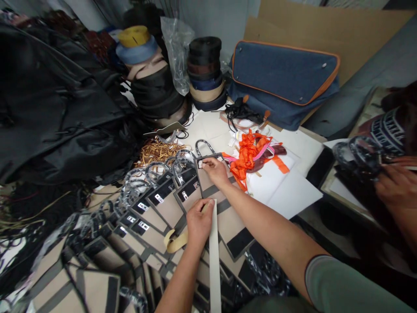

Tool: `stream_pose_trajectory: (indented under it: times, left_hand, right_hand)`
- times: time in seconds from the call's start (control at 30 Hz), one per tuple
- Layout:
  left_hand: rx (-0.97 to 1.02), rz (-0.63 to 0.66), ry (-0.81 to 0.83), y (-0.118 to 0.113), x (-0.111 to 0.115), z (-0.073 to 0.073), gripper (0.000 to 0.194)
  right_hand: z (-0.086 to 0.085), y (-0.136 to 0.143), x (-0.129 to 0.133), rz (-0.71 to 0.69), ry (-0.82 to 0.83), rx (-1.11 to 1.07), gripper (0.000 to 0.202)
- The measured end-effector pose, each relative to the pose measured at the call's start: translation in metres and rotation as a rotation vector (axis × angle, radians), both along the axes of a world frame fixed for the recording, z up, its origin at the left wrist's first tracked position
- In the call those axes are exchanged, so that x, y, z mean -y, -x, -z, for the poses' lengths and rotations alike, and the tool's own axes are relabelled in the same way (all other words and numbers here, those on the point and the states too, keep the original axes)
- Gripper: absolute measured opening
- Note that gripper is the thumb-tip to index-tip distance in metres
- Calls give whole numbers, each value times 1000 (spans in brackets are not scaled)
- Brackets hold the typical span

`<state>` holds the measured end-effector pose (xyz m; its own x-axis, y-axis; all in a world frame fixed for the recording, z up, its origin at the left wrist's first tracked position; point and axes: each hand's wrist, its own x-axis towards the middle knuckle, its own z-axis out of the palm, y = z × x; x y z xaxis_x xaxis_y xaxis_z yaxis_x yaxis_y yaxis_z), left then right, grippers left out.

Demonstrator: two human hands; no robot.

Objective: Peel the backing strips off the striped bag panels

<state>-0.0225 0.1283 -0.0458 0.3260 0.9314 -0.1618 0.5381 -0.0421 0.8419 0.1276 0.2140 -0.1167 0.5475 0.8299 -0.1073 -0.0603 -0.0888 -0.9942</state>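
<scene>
The right hand (214, 170) has its fingertips together at a small white patch (200, 164) on the top panel's (232, 221) upper-left corner; I cannot tell whether they grip it. Below, by that panel's left edge, the left hand (199, 221) pinches a long pale strip (214, 265). Yellowish tape (177, 243) curls beside it; overlapping panels (164, 202) fan leftward.

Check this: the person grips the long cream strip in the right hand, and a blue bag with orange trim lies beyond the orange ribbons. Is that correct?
Not quite: the head view shows the long cream strip in the left hand, not the right hand, which is on a tan panel. The blue bag with orange trim does lie beyond the orange ribbons.
</scene>
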Motion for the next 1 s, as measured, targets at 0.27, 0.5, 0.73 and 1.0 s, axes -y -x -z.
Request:
stream_pose_trajectory:
  times: [0.27,0.5,0.73,1.0]
  left_hand:
    - [82,-97,-43,2,20,-6,17]
    - [747,-459,615,1,8,-8,22]
    - [887,-308,784,-6,19,-37,25]
    - [602,-323,683,18,45,-18,43]
  right_hand:
    - [-14,3,24,4,76,107,26]
    - [-46,25,77,-107,259,587,52]
    - [-94,-38,67,-184,313,818,27]
    - [-124,-205,76,-91,693,889,30]
